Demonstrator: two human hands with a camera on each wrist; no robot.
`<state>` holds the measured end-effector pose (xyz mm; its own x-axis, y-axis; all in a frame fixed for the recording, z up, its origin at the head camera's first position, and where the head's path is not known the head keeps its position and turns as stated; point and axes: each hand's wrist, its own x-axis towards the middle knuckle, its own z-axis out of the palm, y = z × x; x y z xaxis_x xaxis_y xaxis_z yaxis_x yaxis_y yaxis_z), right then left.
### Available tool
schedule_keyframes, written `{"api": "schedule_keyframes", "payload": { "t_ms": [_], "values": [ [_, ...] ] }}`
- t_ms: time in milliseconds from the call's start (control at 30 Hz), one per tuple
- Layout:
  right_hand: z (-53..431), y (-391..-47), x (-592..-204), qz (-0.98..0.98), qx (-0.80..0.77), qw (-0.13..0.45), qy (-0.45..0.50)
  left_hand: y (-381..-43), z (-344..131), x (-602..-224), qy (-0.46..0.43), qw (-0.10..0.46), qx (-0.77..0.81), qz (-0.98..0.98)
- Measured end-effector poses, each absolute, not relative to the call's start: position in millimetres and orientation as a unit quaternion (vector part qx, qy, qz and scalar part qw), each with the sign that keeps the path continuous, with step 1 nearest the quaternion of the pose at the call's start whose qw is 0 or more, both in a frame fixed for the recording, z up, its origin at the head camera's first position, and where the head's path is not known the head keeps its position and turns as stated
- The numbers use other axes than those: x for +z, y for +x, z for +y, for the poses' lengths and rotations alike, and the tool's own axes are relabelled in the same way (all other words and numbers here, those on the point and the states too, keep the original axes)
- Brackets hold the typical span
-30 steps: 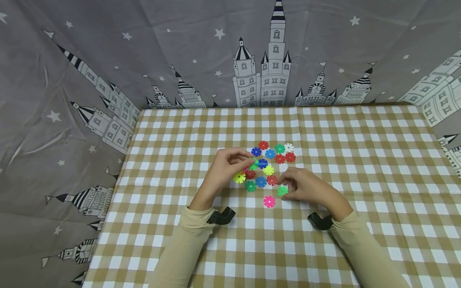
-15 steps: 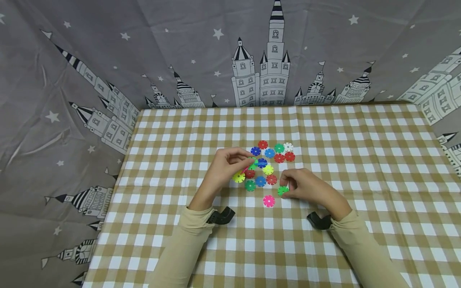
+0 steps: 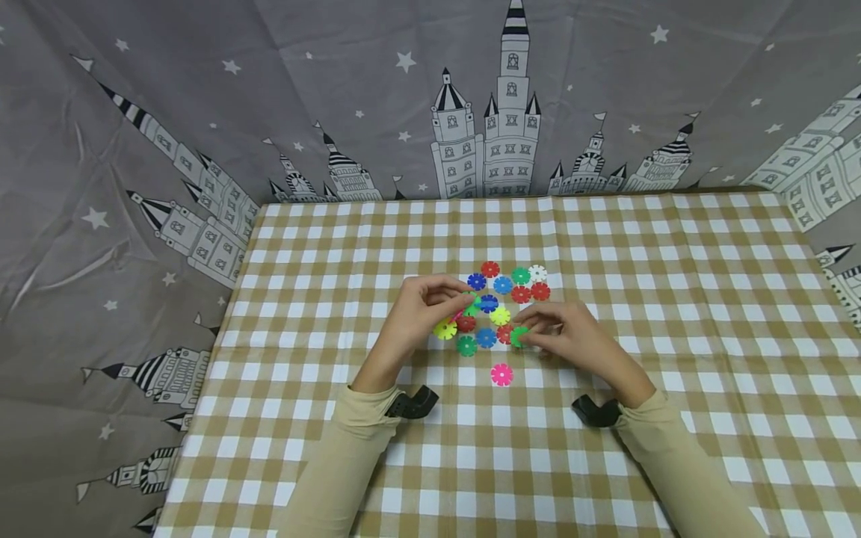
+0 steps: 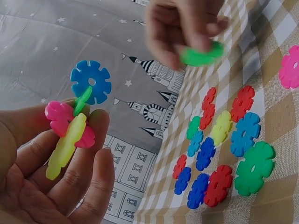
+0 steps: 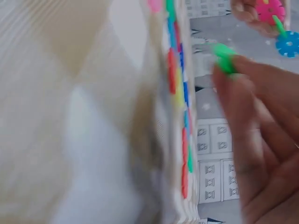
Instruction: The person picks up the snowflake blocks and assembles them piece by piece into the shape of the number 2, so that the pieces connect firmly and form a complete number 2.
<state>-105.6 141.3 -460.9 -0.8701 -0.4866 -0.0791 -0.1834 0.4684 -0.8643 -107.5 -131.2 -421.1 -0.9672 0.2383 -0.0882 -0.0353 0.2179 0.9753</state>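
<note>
- Far left: my left hand [image 3: 425, 306] hung above the spread's left edge, thumb and fingertips closed in a pinch on the joined piece [image 4: 70, 133]; other fingers loosely bent. Exactly which disc the thumb pressed, I could not tell.
- Joined piece, clear of the counter [image 3: 673, 299]: yellow disc [image 4: 58, 161] at the near-left end, then pink disc [image 4: 57, 116], then a green link [image 4: 82, 101] nearly edge-on, then blue disc [image 4: 81, 77] at the far-right end. Long axis slanted away from me, left to right. The blue end stuck out free of my fingers, toward my right side.
- Middle: loose discs [image 3: 500, 316] in mixed colours lay flat on the cloth, beneath and between my hands. A lone pink disc [image 3: 501, 374] sat closest to me, apart from the rest.
- Right of middle: held green disc [image 3: 517, 337], raised off the cloth, right of the joined piece and somewhat nearer my body. A gap separated the two. By my reading, leftward and slightly away was the line from it to the blue end.
- Far right: my right hand [image 3: 572, 332] pinched that green disc by its edge, thumb against fingertip, remaining fingers bent. Wrist views blurred there; grip detail unclear.
</note>
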Motion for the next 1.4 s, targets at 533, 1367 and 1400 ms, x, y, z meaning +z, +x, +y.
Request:
{"api": "schedule_keyframes", "payload": {
  "t_ms": [533, 1367, 1400],
  "values": [
    [125, -115, -429, 0.785, -0.602, 0.067, -0.13, -107, -130, -423, 0.078, 0.07, 0.641, 0.76],
    [109, -109, -432, 0.757, -0.637, 0.043, -0.138, -104, -130, -419, 0.088, 0.054, 0.627, 0.772],
    [108, -109, -433, 0.756, -0.64, 0.045, -0.135, -104, -130, -420, 0.086, 0.053, 0.625, 0.774]
  ]
}}
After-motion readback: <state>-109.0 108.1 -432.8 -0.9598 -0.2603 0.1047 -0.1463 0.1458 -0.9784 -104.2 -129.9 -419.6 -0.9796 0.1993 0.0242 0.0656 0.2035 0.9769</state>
